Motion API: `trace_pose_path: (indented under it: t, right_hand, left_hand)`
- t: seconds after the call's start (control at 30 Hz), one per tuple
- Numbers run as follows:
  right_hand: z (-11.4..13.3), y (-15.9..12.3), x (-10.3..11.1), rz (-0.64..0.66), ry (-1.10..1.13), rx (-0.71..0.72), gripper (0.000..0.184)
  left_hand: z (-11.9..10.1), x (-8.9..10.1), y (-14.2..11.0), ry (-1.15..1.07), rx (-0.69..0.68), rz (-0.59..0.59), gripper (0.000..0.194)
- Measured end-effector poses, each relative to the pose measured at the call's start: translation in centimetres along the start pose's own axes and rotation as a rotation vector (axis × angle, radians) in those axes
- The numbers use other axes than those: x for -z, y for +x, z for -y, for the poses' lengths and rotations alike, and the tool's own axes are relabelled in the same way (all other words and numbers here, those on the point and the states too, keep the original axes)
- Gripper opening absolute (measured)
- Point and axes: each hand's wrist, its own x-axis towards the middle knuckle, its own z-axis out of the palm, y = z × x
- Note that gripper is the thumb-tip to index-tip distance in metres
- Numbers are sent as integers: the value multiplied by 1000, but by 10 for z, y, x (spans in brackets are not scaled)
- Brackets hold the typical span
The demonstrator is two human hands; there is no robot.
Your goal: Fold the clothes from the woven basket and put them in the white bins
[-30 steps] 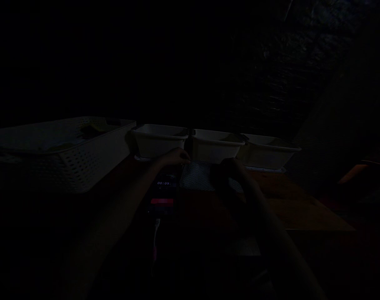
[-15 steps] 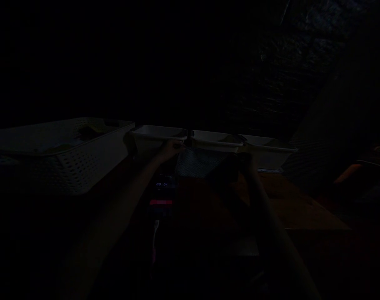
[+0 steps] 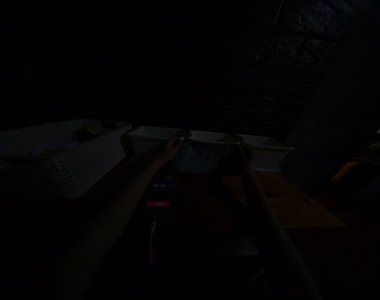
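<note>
The scene is very dark. My left hand (image 3: 170,150) pinches the upper left corner of a small patterned cloth or pouch (image 3: 198,157). My right hand (image 3: 236,160) grips its right side. Both hands hold it upright, lifted off the wooden table (image 3: 290,204), right in front of the middle white bin (image 3: 213,136). A phone (image 3: 158,196) with a lit timer and a red bar lies on the table below my left hand, with a cable running toward me.
Three white bins stand in a row at the back: left bin (image 3: 149,135), middle, right bin (image 3: 268,150). A large white perforated basket (image 3: 61,158) stands at the left. A dim object sits at the far right edge (image 3: 365,162).
Both hands raised the patterned piece from lying flat on the table to upright in front of the middle bin. The view shifted slightly.
</note>
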Motion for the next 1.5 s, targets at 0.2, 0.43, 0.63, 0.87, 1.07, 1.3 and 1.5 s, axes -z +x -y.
trace_pose_path:
  t: [0.2, 0.43, 0.63, 0.87, 1.07, 1.3, 1.5]
  right_hand:
    - [6, -1, -4, -53, 35, -7, 46]
    - [14, -4, -4, -92, 18, 11, 44]
    - [20, -5, 2, -137, -19, 63, 43]
    - [25, -6, 4, -176, -60, 127, 39]
    - [30, -6, 4, -181, -43, 132, 37]
    - [23, -4, 1, -164, -102, 162, 35]
    - [15, -4, -2, -105, -160, 147, 38]
  left_hand:
    - [-7, -3, -5, 127, -99, -79, 19]
    - [-18, 0, -10, 188, -145, -94, 16]
    - [-24, 9, -6, 199, -187, -124, 16]
    - [-22, 12, -3, 183, -221, -192, 18]
    - [-26, 11, -4, 123, -203, -222, 17]
    - [-15, 6, 0, -145, -16, -178, 19]
    - [-13, 5, 1, -149, -90, -172, 15]
